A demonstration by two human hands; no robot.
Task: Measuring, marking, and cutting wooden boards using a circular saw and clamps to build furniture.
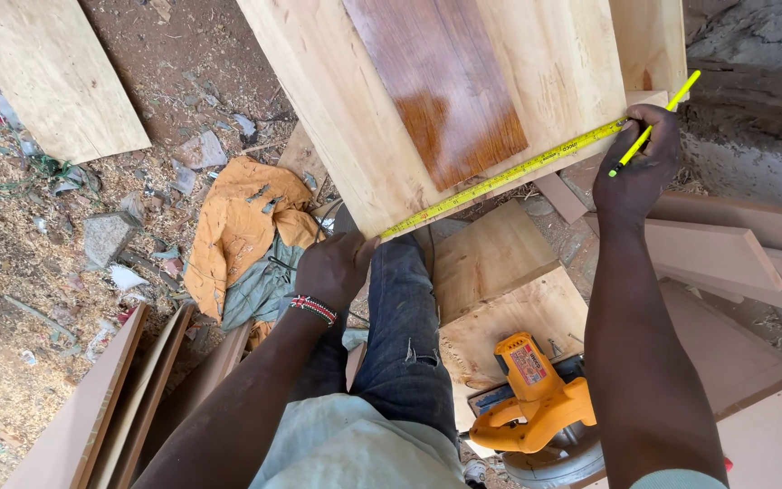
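Stretching a yellow tape measure [500, 175] along the near edge of a pale plywood board [337, 100], so the tape lies flat and taut for marking. Left hand [335, 265] clenched at the board's corner, pinning the tape's end there; the case, if held, is hidden. Right hand [637, 163] pinches a yellow pencil [653, 125] with its tip at the tape's far end. An orange circular saw [536, 403] rests below on offcuts.
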